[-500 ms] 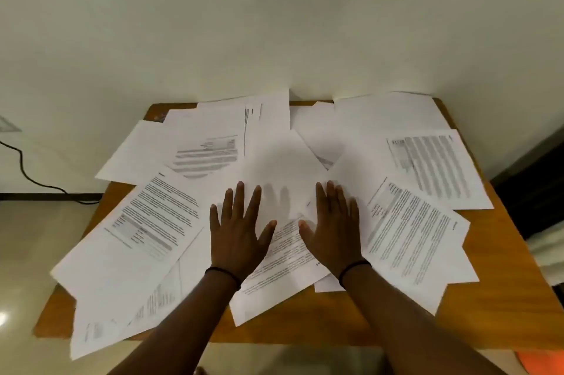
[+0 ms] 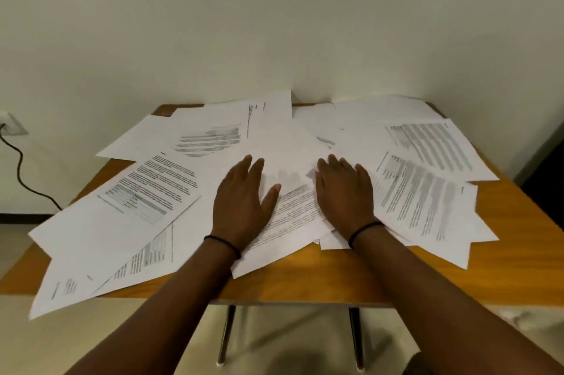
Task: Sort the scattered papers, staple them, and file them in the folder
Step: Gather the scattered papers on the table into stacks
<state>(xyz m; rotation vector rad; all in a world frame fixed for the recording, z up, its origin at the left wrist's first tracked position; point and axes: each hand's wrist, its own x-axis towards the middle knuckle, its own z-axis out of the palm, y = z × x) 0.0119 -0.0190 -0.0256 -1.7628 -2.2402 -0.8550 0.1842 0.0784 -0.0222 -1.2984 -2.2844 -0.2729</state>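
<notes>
Several printed and blank white sheets [image 2: 146, 191] lie scattered and overlapping across a small wooden table [image 2: 518, 252]. My left hand [image 2: 241, 203] lies flat, palm down, on the sheets near the middle, fingers straight and thumb spread. My right hand [image 2: 345, 194] lies flat beside it on the papers, fingers together, pointing away from me. A printed sheet [image 2: 293, 222] shows between the two hands. No stapler or folder shows in view.
The table stands against a pale wall [image 2: 274, 23]. Some sheets overhang the left and front-left table edges. A black cable [image 2: 21, 173] runs from a wall socket [image 2: 12, 127] at the left. Metal table legs [image 2: 225, 335] show below the front edge.
Both hands sit a little farther apart and farther up the pile than before. The fingers of each hand have drawn closer together. The view has tilted down slightly.
</notes>
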